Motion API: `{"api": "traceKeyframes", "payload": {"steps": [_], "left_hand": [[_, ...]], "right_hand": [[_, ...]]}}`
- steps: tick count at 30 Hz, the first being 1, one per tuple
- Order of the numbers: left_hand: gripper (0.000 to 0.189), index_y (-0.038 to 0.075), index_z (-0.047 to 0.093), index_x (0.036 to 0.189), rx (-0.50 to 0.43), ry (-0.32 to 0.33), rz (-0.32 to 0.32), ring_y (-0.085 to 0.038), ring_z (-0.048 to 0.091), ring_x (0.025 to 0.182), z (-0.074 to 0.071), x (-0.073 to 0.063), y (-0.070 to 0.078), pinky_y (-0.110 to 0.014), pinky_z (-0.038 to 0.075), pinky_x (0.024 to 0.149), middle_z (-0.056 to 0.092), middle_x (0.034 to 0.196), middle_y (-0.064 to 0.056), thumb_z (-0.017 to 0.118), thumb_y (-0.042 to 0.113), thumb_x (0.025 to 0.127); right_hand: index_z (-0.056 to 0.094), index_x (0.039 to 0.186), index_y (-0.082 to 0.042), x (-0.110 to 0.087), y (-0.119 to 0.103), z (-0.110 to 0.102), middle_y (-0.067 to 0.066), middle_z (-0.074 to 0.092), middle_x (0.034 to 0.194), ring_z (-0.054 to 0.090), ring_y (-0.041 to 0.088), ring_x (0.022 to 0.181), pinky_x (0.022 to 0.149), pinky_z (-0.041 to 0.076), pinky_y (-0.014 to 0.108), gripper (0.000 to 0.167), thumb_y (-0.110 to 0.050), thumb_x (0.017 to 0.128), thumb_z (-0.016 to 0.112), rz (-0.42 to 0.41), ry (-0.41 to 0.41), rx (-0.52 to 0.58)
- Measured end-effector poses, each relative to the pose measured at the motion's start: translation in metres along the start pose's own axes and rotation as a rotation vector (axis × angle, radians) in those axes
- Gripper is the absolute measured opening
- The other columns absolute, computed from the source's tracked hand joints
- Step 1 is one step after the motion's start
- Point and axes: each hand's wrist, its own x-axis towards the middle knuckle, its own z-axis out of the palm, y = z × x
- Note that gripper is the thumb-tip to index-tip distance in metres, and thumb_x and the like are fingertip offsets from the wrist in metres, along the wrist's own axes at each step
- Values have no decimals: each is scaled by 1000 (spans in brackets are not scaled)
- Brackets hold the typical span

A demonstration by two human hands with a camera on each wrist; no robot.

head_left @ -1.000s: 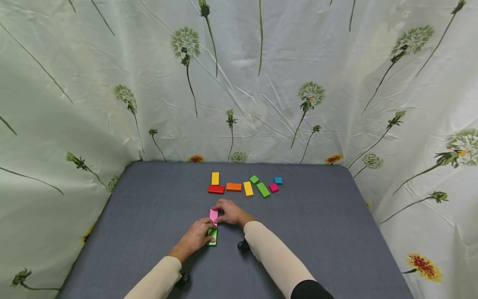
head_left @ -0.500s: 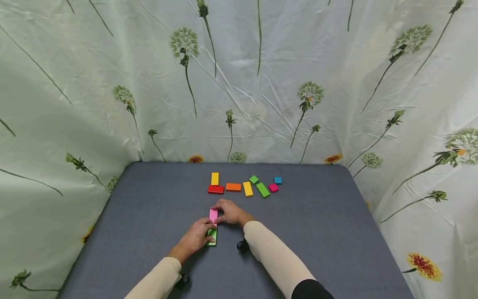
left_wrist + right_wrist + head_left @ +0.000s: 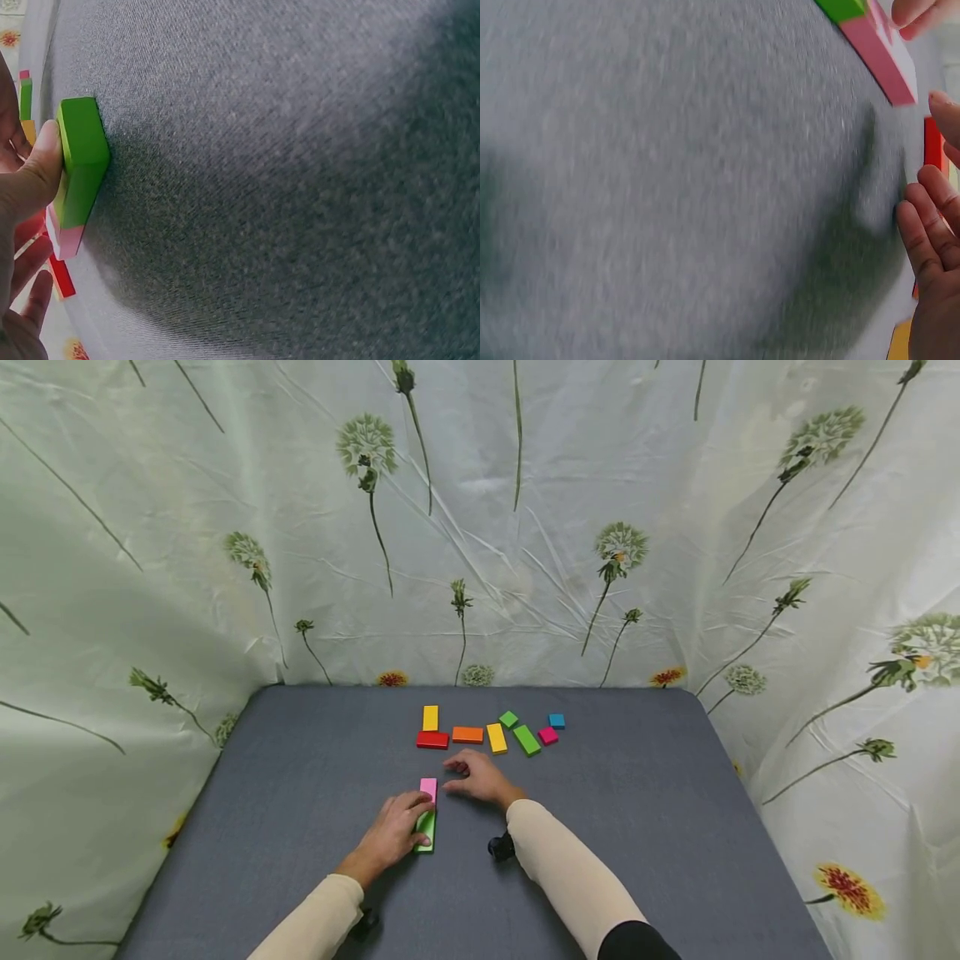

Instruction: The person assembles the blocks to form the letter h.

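A pink block (image 3: 428, 786) and a light green block (image 3: 425, 827) lie end to end in a line on the grey cloth. My left hand (image 3: 388, 833) rests over them, its thumb touching the top of the green block (image 3: 84, 133) and its fingertips reaching across the pink one in the head view. In the left wrist view the other fingers are spread, not curled round anything. My right hand (image 3: 482, 777) is off to the right of the pink block, thumb and fingers parted, holding nothing. The right wrist view shows a gap between that hand and the pink block (image 3: 877, 56).
Farther back lie a red block (image 3: 432, 741), an orange block (image 3: 468, 735), a yellow block (image 3: 497, 738) and another yellow block (image 3: 431, 717). To their right are a green block (image 3: 527, 741), a small green block (image 3: 508, 719), a magenta block (image 3: 548, 736) and a blue block (image 3: 557, 721).
My right hand has let go of the pink block and moved away to the right, its fingers apart. My left hand stays over the two blocks.
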Motion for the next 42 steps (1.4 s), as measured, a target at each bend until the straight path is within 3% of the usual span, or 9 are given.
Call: {"api": "traceKeyframes", "payload": {"steps": [5, 12, 26, 33, 42], "left_hand": [[68, -1, 58, 130, 30, -83, -1, -32, 47, 128, -4, 2, 2, -51, 37, 105, 52, 138, -15, 81, 27, 72], [72, -1, 53, 135, 66, -145, 10, -32, 44, 132, -8, 6, 4, -51, 36, 106, 48, 143, -15, 80, 28, 74], [71, -2, 59, 129, 138, -138, 51, -27, 52, 126, -6, 11, 1, -48, 39, 103, 55, 137, -13, 81, 32, 71], [64, 0, 66, 121, 181, -163, 27, -25, 56, 121, -10, 18, 4, -46, 40, 102, 60, 131, -11, 84, 32, 69], [58, 1, 70, 114, 204, -164, 66, -22, 60, 114, -12, 21, 4, -45, 43, 98, 65, 124, -10, 85, 33, 68]], "right_hand": [[65, 119, -4, -6, 8, -11, 7, 63, 108, 58, 20, 98, 90, 49, 34, 38, -19, 86, 73, 18, 27, -2], [65, 118, -3, -10, 15, -23, 8, 62, 109, 58, 21, 99, 90, 49, 36, 37, -18, 86, 73, 48, 31, -2], [67, 113, -3, 2, 19, -37, 8, 63, 104, 59, 23, 99, 91, 49, 40, 31, -15, 86, 73, 56, 57, -97], [66, 113, -2, 14, 14, -46, 9, 60, 103, 59, 25, 100, 91, 48, 40, 30, -16, 87, 72, 62, 48, -200], [66, 117, -4, 32, 10, -49, 9, 56, 104, 55, 23, 97, 89, 48, 38, 32, -15, 88, 71, 127, 78, -299]]}}
